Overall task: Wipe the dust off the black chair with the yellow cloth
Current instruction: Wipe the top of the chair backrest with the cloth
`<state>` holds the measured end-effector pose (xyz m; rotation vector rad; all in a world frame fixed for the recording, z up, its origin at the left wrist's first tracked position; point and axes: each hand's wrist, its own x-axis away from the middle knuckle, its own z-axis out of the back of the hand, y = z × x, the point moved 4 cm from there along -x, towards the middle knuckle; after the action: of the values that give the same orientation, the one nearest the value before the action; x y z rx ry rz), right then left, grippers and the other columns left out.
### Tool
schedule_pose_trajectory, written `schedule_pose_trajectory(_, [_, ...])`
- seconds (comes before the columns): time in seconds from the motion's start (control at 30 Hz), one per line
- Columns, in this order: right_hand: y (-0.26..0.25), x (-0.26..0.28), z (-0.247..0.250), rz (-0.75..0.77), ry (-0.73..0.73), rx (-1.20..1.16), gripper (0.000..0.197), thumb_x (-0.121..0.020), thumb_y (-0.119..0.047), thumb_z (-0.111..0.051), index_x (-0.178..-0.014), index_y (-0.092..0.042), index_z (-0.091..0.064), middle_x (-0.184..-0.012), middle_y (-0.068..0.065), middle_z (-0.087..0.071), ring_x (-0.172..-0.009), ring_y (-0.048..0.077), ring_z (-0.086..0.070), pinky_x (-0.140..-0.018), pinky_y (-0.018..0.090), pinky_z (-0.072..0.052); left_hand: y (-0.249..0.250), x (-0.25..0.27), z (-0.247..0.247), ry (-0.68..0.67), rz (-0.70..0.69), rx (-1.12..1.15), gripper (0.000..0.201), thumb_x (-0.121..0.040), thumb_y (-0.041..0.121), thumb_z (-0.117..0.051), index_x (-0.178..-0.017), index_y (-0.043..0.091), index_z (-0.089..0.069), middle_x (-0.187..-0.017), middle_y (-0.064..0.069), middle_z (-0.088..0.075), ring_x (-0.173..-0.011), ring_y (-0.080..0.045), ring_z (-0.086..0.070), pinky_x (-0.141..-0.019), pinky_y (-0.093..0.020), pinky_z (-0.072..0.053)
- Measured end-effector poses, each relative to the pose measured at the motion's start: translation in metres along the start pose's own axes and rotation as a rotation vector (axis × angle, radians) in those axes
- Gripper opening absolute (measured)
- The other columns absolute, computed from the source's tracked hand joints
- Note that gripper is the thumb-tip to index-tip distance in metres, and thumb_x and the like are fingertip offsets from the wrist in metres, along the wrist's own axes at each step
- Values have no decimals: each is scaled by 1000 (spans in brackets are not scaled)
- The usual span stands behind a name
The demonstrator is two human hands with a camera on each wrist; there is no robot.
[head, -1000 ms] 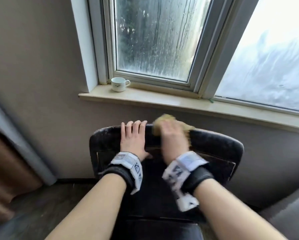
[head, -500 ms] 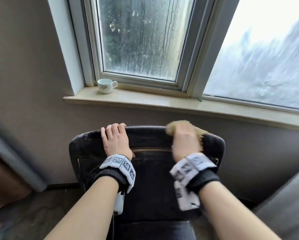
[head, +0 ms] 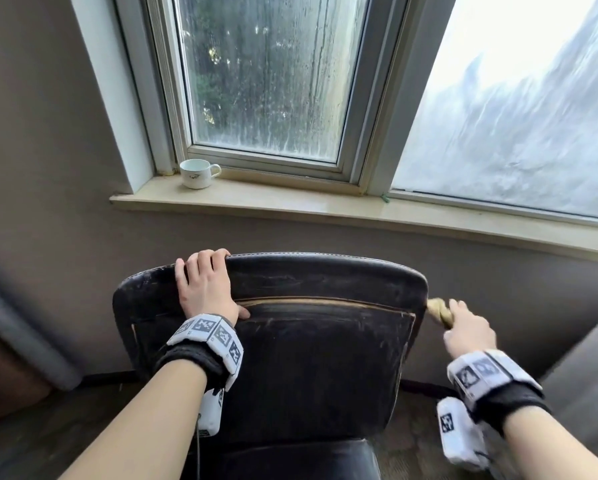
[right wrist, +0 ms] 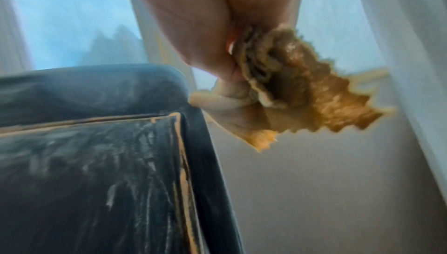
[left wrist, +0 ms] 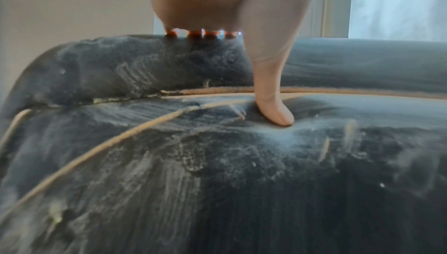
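Chair: A black chair [head: 311, 341] is standing below a windowsill, its backrest facing the viewer.
Left hand: The left hand [head: 205, 285] is gripping the backrest's top edge at about 11 o'clock, fingers [head: 200, 259] curling over the rim and thumb [left wrist: 271, 103] pressing on the front panel.
Right hand: The right hand [head: 467, 332] is clutching the yellow cloth [right wrist: 302, 88], bunched into a wad, at about 3 o'clock, just off the backrest's right edge.
Cloth contact: The wad is sitting just beside the chair's side; whether it is touching cannot be told.
Cleaned so far: The top band of the backrest is looking darker and smoother, so it is probably mostly wiped.
Still dusty: Pale dust streaks are showing across the front panel in both wrist views, and grime is lying along the tan seam [left wrist: 338, 92].
Progress: The task is appearing partly done; the front panel, the sides and the seat [head: 290, 459] likely remain.
Nearby: A white cup [head: 197, 173] is sitting on the windowsill [head: 359, 209] at about 10 o'clock.
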<state>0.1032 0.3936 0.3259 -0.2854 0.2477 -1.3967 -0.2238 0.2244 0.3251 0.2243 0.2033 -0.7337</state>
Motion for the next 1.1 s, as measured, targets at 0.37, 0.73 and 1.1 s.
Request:
schedule_pose_trajectory(0.37, [-127,18,-33,434,346,-125,68,-74,21,-45,-138,-1,-35,-148,22,-28,-140,40,-15,-116,47,-18,-5,2,-1,-1,-11,2,110,-46,55,-83,-135,26,-26,-136,4,-34,-135,-17,-21,-116,-39,-2])
schedule_pose_trajectory(0.73, [-68,54,-10,52,923,-640,36,-78,3,-51,-113,1,-62,-111,23,-60,-101,36,-58,-93,33,-40,-69,15,-5,133,-295,-54,134,-29,60,-84,-143,33,-17,-131,-6,-44,-127,-21,-27,-111,-45,-16])
schedule_pose_trajectory(1.1, [-211,109,-124,432,454,-274,25,-64,8,-56,-86,4,-66,-95,23,-65,-83,34,-58,-86,36,-44,-68,12,-18,180,-279,-63,144,-22,44,-91,-143,28,-16,-129,-11,-35,-124,-28,-33,-110,-49,-17])
